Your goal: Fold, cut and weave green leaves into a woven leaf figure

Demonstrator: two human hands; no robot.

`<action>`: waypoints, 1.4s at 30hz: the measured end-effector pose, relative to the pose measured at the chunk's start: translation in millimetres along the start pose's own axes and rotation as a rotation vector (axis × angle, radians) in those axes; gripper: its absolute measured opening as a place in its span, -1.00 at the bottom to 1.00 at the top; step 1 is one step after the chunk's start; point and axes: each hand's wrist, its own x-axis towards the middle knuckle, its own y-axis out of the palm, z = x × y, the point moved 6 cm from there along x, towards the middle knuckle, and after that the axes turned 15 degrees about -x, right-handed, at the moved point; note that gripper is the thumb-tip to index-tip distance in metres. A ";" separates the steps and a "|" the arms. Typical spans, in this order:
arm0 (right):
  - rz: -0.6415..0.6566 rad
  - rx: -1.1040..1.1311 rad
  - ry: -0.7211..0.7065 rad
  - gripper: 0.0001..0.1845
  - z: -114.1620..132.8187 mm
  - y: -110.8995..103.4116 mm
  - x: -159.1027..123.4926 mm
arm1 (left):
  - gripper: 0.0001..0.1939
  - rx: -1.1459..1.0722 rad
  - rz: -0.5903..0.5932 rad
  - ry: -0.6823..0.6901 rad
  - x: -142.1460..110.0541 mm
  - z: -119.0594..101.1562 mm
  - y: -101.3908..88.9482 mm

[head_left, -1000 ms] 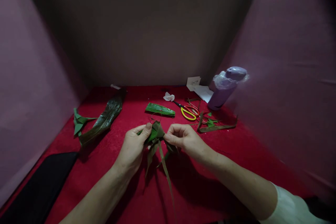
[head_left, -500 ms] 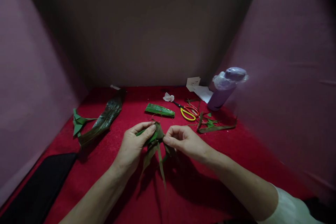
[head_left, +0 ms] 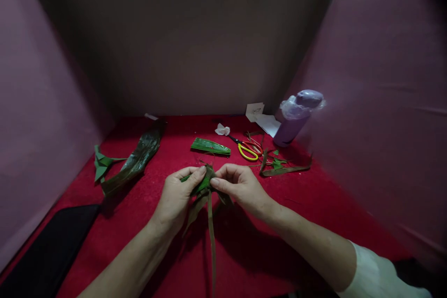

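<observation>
Between my two hands is a folded bundle of long green leaves, its loose strips hanging down toward me. My left hand grips its left side, thumb lying on top. From the right, my right hand pinches the bundle near its middle with thumb and forefinger. One long narrow leaf strip dangles below the fingers. Just beyond the hands, a cut piece of green leaf lies flat. Scissors with yellow and red handles rest to its right.
At the left lie a long dark leaf and a folded green leaf piece. Leaf scraps, white papers and a purple bottle with plastic wrap are at the right. Crumpled tissue sits behind. A black flat object lies front left.
My right hand has moved slightly left, its fingertips now on the leaf bundle's middle. The hanging strip has swung a little left. The whole view has shifted slightly.
</observation>
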 end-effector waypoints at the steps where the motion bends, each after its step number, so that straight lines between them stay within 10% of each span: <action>1: -0.009 -0.006 0.005 -0.71 -0.4 -0.7 0.2 | -0.78 -0.004 0.015 -0.013 -0.5 0.0 1.2; 27: -0.190 -0.140 -0.097 -0.71 -2.2 -12.1 1.9 | -0.79 0.235 0.127 0.083 -2.1 -4.4 10.3; 42: -0.085 -0.134 -0.084 -0.74 -8.6 -4.7 -2.6 | -0.82 0.234 0.100 0.126 -1.8 -8.2 9.6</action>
